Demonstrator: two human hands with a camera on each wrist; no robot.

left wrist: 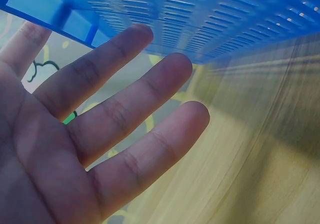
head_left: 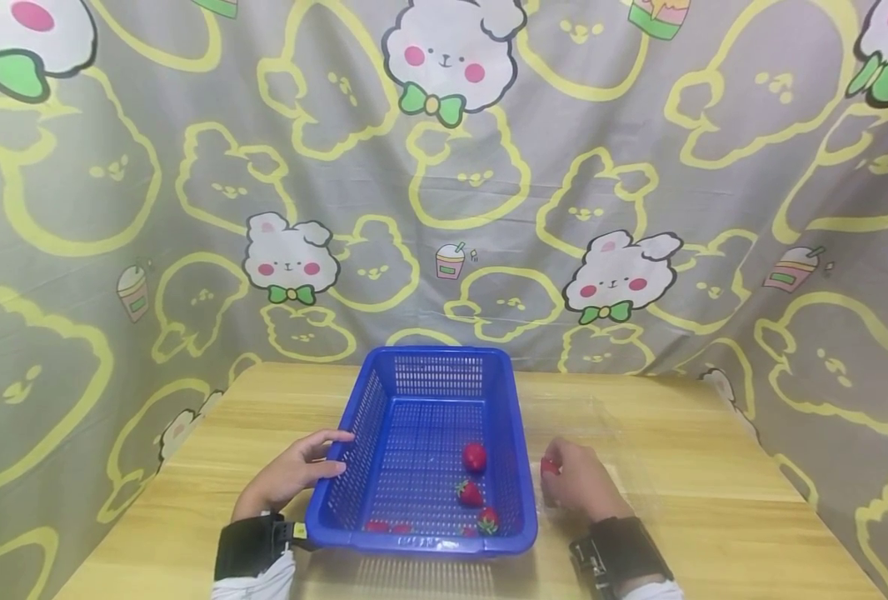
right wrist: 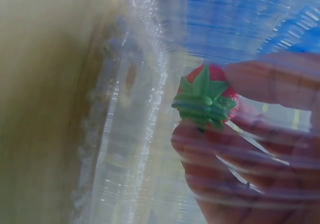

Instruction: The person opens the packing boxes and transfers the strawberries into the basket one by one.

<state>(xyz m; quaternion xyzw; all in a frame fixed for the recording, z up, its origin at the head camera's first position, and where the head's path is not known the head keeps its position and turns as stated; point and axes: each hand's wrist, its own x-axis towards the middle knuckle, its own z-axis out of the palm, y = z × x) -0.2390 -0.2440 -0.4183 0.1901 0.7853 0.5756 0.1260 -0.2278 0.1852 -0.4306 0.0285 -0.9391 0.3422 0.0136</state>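
A blue plastic basket (head_left: 429, 546) with slotted walls stands on the wooden table. Inside, toward its right and near end, lie several red strawberries (head_left: 470, 493), some with green leaves. My left hand (head_left: 294, 471) touches the basket's left rim; the left wrist view shows straight, spread fingers (left wrist: 165, 134) beneath the rim, the index fingertip hidden. To the right of the basket, my right hand (head_left: 579, 479) pinches a strawberry (right wrist: 205, 96) between thumb and fingertips, its green leaf cap facing the right wrist camera. Clear plastic (right wrist: 150, 103) of a see-through container appears around this hand.
The clear plastic container (head_left: 579, 417) lies right of the basket, its outline hard to make out. Behind the table (head_left: 721, 467) hangs a grey curtain (head_left: 489, 225) printed with rabbits and yellow outlines, which also closes both sides.
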